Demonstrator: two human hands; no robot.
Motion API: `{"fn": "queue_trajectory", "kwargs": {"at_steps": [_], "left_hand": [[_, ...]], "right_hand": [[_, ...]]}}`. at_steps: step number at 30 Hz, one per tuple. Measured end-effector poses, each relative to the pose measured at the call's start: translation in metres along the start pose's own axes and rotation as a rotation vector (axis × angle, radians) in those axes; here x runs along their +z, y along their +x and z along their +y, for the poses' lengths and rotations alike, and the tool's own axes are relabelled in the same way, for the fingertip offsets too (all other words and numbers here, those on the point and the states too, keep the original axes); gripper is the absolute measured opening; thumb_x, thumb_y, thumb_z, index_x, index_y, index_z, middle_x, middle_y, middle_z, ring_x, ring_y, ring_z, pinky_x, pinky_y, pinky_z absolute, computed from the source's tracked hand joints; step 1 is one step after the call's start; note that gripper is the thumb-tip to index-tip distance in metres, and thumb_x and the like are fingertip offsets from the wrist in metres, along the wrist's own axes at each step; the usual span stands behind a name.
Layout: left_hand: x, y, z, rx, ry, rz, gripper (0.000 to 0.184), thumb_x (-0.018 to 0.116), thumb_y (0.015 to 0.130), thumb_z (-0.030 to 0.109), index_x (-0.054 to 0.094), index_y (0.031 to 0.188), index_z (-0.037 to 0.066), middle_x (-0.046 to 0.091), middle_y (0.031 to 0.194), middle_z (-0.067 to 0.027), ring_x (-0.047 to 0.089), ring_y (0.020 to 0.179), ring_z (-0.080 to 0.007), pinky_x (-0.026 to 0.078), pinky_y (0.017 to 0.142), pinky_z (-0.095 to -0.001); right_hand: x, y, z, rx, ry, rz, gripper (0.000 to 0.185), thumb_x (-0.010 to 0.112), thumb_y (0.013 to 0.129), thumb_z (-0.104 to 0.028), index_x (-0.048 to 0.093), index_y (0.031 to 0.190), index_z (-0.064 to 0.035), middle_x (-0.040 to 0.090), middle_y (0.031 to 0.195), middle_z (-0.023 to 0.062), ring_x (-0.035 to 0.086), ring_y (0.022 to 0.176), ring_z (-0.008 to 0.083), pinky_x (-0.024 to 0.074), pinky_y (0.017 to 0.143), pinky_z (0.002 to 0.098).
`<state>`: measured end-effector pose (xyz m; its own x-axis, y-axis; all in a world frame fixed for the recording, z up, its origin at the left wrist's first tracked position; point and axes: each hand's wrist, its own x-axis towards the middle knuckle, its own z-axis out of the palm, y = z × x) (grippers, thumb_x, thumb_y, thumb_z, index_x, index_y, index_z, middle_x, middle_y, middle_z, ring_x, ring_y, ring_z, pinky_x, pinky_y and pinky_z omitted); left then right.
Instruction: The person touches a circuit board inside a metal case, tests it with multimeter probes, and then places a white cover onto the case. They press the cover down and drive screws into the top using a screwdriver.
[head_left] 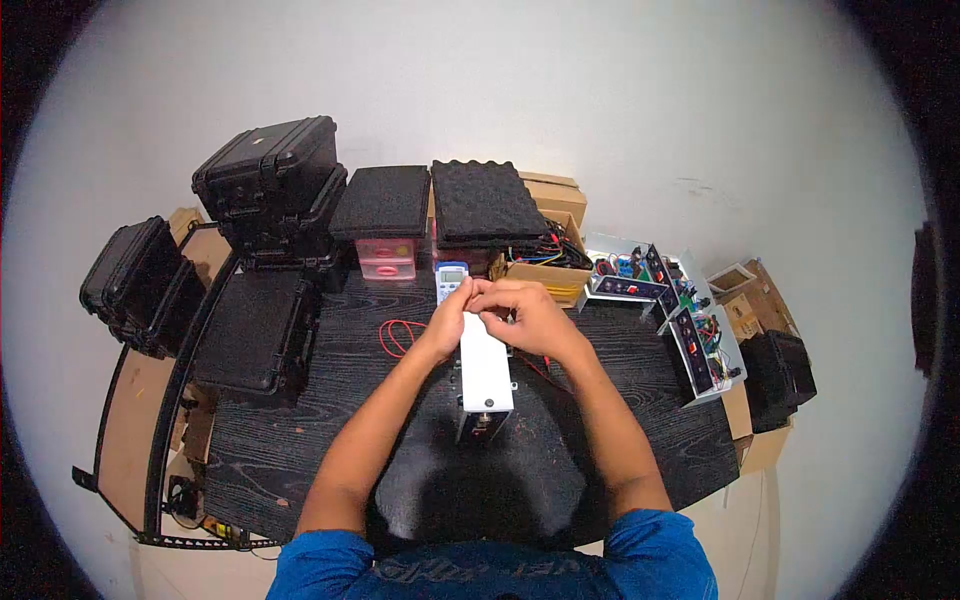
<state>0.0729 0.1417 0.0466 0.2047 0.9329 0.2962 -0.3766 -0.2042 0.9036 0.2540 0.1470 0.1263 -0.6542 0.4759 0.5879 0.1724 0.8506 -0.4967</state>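
Note:
A long white metal case (485, 365) stands on the black wood-grain table (330, 430) in front of me, with a dark screw or knob on its near end. My left hand (450, 322) is at the case's far left edge, fingers closed and pointing away. My right hand (525, 312) bends over the far end of the case, its fingertips pinched together against those of my left. Whatever lies between the fingertips is too small or hidden to make out. A multimeter (451, 279) with a small display is just beyond my hands. Its red lead (392, 338) curls to the left.
Black hard cases (265, 165) are stacked at back left. Black foam sheets (480, 200) rest on clear plastic drawers (386, 262). A cardboard box (545, 275) holds cables. Several opened white cases with wiring (700, 345) sit on the right.

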Motion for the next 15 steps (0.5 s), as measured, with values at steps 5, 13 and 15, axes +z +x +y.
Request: {"fn": "queue_trajectory", "kwargs": {"at_steps": [5, 13, 15], "left_hand": [[-0.013, -0.003, -0.003, 0.261, 0.408, -0.032, 0.030, 0.041, 0.107, 0.019, 0.065, 0.116, 0.002, 0.067, 0.106, -0.0044, 0.064, 0.102, -0.0147, 0.050, 0.095, -0.0297], [-0.006, -0.015, 0.005, 0.004, -0.074, -0.096, 0.015, 0.049, 0.106, 0.016, 0.060, 0.105, 0.006, 0.073, 0.119, -0.0190, 0.072, 0.104, -0.0238, 0.058, 0.091, -0.0377], [-0.008, -0.016, 0.006, -0.001, -0.048, -0.099, 0.015, 0.050, 0.105, 0.018, 0.060, 0.105, 0.006, 0.072, 0.121, -0.0213, 0.073, 0.106, -0.0259, 0.060, 0.092, -0.0403]], "right_hand": [[-0.010, 0.002, -0.008, 0.132, -0.052, -0.122, 0.020, 0.077, 0.090, -0.010, 0.077, 0.108, -0.0029, 0.075, 0.100, 0.0124, 0.072, 0.086, 0.0212, 0.0555, 0.076, 0.0326], [-0.033, -0.044, 0.056, 0.457, -0.323, 0.067, 0.032, 0.078, 0.091, -0.027, 0.072, 0.110, -0.0008, 0.075, 0.106, 0.0200, 0.074, 0.094, 0.0378, 0.0596, 0.084, 0.0451], [-0.036, -0.069, 0.078, 0.667, -0.481, -0.093, 0.035, 0.077, 0.091, -0.029, 0.072, 0.110, -0.0006, 0.075, 0.109, 0.0227, 0.074, 0.101, 0.0415, 0.0600, 0.088, 0.0480]]}}
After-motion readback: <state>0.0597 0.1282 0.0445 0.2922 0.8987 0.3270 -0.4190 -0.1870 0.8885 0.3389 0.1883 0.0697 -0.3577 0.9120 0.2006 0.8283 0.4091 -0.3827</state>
